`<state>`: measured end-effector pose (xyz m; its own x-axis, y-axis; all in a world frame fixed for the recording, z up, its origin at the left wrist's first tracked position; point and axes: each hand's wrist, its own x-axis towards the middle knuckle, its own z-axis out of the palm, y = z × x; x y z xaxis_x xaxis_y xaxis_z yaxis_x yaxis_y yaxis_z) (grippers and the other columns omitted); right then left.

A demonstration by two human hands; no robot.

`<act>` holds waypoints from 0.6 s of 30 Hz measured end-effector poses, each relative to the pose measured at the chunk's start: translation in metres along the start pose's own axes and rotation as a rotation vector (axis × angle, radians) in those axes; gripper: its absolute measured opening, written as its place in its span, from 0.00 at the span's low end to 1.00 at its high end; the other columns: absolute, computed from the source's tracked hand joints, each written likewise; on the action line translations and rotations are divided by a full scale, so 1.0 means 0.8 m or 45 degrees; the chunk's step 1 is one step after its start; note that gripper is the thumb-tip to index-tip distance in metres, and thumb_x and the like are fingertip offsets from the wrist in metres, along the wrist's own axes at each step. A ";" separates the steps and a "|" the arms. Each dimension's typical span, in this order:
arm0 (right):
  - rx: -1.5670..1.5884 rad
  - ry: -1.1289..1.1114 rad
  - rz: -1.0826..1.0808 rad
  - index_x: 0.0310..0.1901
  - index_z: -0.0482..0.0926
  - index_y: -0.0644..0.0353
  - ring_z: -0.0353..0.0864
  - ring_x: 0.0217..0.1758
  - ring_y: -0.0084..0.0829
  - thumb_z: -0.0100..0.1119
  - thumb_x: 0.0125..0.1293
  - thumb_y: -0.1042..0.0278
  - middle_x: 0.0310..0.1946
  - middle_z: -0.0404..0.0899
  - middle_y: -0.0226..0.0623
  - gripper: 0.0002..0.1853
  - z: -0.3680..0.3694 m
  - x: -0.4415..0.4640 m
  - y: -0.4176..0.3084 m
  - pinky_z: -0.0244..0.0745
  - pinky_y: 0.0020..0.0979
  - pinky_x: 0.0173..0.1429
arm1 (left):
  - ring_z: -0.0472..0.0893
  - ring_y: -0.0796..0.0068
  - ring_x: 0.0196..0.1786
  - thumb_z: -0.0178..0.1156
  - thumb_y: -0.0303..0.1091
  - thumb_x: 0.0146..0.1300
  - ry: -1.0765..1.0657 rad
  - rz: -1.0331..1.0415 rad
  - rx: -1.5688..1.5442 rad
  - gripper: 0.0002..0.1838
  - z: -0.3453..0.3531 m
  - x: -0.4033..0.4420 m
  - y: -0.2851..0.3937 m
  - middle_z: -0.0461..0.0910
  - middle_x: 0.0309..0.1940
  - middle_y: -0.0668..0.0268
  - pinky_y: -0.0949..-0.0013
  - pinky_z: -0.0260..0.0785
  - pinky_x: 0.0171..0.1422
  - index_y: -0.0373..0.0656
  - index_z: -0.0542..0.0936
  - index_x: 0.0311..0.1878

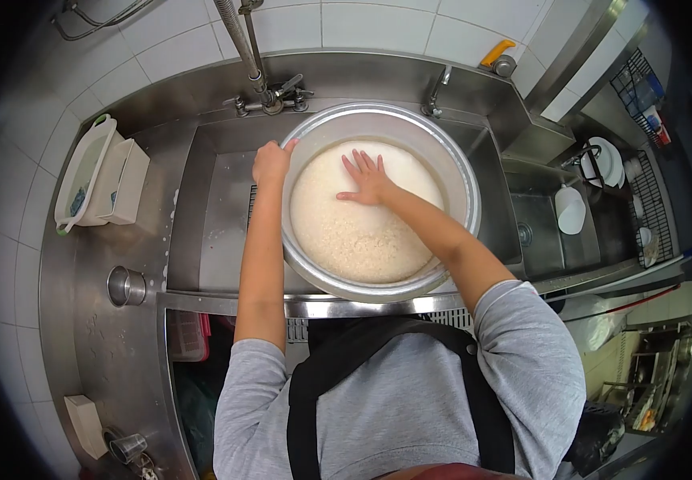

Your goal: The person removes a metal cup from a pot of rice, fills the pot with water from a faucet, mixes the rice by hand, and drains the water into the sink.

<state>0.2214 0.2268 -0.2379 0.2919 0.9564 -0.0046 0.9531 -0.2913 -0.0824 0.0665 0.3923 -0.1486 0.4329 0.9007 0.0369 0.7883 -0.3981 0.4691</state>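
A wide round metal pot (462,172) stands across the steel sink, filled with pale rice grains (362,248) under cloudy whitish liquid. At the pot's upper left rim is my left hand (272,162), its fingers curled round the edge. My right hand (368,182) lies palm down with spread fingers on the surface of the rice and liquid, a little above the middle of the pot. Nothing is held in it.
Behind the pot are a lever faucet (272,98) and a smaller tap (437,92). White bins (126,182) and a metal cup (127,286) stand on the left counter. A white container (570,210) sits in the right-hand basin, near plates (606,162).
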 end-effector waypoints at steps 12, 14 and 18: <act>0.118 0.991 0.145 0.57 0.68 0.56 0.58 0.63 0.50 0.64 0.51 0.53 0.56 0.65 0.51 0.32 -0.196 -0.191 0.057 0.49 0.47 0.65 | 0.77 0.52 0.47 0.51 0.64 0.55 -0.025 -0.001 -0.019 0.33 0.001 0.002 -0.001 0.78 0.41 0.50 0.55 0.70 0.48 0.37 0.77 0.41; 0.143 1.198 0.599 0.56 0.67 0.62 0.65 0.55 0.46 0.66 0.50 0.56 0.52 0.68 0.49 0.32 -0.162 -0.249 0.072 0.58 0.41 0.59 | 0.77 0.52 0.47 0.51 0.63 0.55 -0.023 -0.004 -0.022 0.33 0.002 0.002 -0.001 0.78 0.41 0.49 0.55 0.70 0.48 0.37 0.77 0.41; 1.507 0.707 1.017 0.30 0.72 0.61 0.71 0.21 0.22 0.56 0.62 0.55 0.18 0.69 0.31 0.16 -0.054 -0.338 0.082 0.64 0.23 0.24 | 0.77 0.51 0.48 0.51 0.62 0.56 0.005 0.019 -0.026 0.33 0.001 0.003 -0.001 0.78 0.41 0.48 0.55 0.69 0.49 0.37 0.77 0.42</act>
<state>0.2085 -0.0517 -0.1986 0.9298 0.3562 -0.0926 0.0077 -0.2703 -0.9627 0.0674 0.3945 -0.1498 0.4425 0.8955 0.0475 0.7728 -0.4077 0.4864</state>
